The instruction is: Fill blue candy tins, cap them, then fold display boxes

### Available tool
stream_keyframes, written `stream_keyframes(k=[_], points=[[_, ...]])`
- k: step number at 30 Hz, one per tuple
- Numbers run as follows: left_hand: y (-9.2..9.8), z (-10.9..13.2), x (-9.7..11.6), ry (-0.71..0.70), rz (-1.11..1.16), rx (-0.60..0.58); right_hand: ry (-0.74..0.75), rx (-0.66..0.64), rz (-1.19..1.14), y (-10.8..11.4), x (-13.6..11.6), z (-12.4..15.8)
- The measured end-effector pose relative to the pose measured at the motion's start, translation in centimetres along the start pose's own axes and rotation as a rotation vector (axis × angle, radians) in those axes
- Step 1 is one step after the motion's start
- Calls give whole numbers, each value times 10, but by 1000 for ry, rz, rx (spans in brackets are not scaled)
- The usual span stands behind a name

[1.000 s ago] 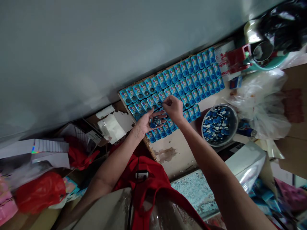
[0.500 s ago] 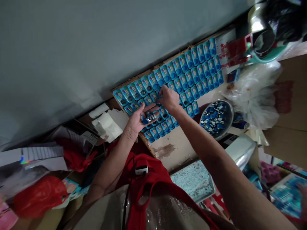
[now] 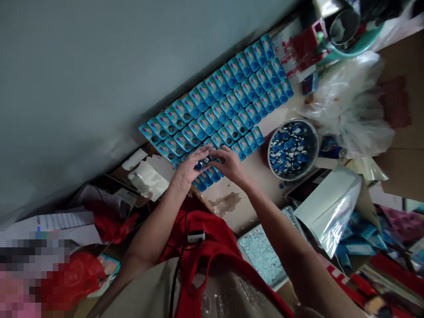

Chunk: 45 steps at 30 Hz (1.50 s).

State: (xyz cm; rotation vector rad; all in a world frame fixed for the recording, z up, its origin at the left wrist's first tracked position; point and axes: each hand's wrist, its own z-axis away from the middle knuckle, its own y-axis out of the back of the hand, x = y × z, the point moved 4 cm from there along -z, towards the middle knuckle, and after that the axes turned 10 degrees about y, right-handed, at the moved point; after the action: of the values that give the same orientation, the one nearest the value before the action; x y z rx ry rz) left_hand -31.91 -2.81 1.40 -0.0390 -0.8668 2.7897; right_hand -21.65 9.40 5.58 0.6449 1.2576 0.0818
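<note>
Rows of small blue packs [image 3: 218, 101] lie side by side on a worn board [image 3: 232, 207] against the grey wall. My left hand [image 3: 188, 170] is cupped palm-up over the near end of the rows, holding several small blue and silver round pieces [image 3: 200, 164]. My right hand [image 3: 227, 163] reaches into that palm, its fingertips pinched at the pieces. A metal bowl [image 3: 314, 137] full of the same blue and white round pieces stands to the right of the rows.
Crumpled clear plastic bags [image 3: 351, 106] lie right of the bowl, with a teal basin [image 3: 351, 44] and red item behind. A silver foil pouch [image 3: 327, 207] and a speckled tray [image 3: 261, 251] sit near me. Torn white card [image 3: 147, 176], papers and red bags clutter the left.
My right hand has drawn back from the rows of packs to my left palm and now pinches at the pieces there. The camera has swung, shifting the whole scene up and left.
</note>
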Motion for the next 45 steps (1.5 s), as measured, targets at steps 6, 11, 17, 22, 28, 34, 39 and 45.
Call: stream_keyframes(k=[6, 11, 17, 22, 28, 34, 39, 45], points=[[-21, -12, -31, 109, 20, 8, -227, 131, -452, 24, 28, 20], [-40, -15, -27, 89, 50, 15, -328, 443, -236, 81, 61, 11], [-44, -8, -1, -10, 76, 15, -352, 366, 383, 113, 82, -48], [-47, -15, 9, 5, 58, -98, -440, 183, 526, 119, 104, -73], [-50, -25, 7, 15, 96, -111, -426, 138, 574, 130, 97, -85], [-53, -21, 0, -23, 78, -67, -145, 140, 321, 87, 34, -42], [-51, -31, -12, 45, 28, -12, -25, 4, 6, 45, 17, -6], [-44, -35, -29, 57, -103, 15, -291, 64, -284, 36, 45, 8]])
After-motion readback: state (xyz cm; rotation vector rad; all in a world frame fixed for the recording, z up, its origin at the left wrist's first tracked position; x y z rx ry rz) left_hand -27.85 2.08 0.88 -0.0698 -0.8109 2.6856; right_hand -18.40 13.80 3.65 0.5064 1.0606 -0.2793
